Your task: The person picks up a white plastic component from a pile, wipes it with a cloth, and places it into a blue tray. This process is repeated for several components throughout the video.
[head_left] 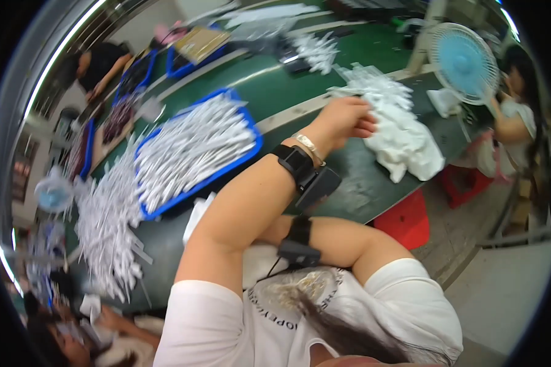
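Note:
My left hand (348,119) reaches across to the right over the dark table, beside a heap of crumpled white cloth-like material (404,144). Its fingers are loosely bent and a little apart, with nothing seen in them; motion blurs them slightly. My right forearm (337,237) crosses beneath the left one, so the fingers of my right hand (273,229) are hidden. A white piece (196,217) shows just left of my crossed arms; whether the right hand touches it is hidden. Behind the white heap lie flat, translucent white strips (373,85).
A blue tray (257,140) full of thin white strips stands left of centre, with a loose strip pile (110,226) beside it. A fan (463,63) stands at right. Red stools (404,219) are below the table edge. Other people sit at right and lower left.

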Tool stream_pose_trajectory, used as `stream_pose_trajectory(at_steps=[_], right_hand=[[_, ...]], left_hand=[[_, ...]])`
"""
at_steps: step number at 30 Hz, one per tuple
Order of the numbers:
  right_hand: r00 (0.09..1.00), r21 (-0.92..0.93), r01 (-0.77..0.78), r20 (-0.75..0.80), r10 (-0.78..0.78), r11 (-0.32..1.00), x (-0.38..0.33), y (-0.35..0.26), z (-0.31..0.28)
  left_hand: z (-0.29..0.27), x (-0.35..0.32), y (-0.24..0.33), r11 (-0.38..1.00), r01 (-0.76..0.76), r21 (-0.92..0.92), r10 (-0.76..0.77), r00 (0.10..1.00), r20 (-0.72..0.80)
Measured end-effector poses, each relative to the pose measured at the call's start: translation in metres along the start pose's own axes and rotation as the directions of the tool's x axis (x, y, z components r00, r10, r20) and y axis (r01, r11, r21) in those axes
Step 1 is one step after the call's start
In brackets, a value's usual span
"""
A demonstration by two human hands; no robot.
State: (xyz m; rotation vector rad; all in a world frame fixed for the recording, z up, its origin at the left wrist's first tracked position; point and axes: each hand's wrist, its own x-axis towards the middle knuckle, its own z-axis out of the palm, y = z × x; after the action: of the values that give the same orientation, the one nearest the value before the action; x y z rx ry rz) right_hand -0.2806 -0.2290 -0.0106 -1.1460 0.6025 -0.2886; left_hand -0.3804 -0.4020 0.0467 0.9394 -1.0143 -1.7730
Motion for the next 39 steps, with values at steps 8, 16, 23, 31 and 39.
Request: stream_pose_trajectory(at_steps=[8, 16, 23, 31, 39], right_hand=[[0.946, 0.067, -0.039, 0.322, 0.015, 0.997, -0.033, -0.018, -0.066], [0.965, 0.020, 0.004, 0.264, -0.009, 1.000, -0.005, 0.016, -0.027], [0.968, 0.026, 0.009, 0.252, -0.016, 1.000, -0.004, 0.022, -0.035], [0.967, 0.030, -0.001, 0.256, -0.007, 1.000, -0.009, 0.015, -0.029], [0.959, 0.105, 0.011, 0.280, -0.040, 0.994, -0.009, 0.013, -0.035]], left_hand=[[-0.036, -0.271, 0.043, 0.725, -0.455, 0.517, 0.348, 0.890, 0.295], [-0.206, -0.499, -0.061, 0.872, 0.195, 0.449, 0.427, 0.145, -0.892], [-0.264, -0.489, -0.045, 0.041, 0.822, 0.568, 0.751, 0.350, -0.560], [-0.288, -0.489, -0.023, -0.206, 0.789, 0.579, 0.577, 0.576, -0.580], [-0.195, -0.444, -0.033, 0.868, 0.063, 0.492, 0.347, 0.633, -0.692]])
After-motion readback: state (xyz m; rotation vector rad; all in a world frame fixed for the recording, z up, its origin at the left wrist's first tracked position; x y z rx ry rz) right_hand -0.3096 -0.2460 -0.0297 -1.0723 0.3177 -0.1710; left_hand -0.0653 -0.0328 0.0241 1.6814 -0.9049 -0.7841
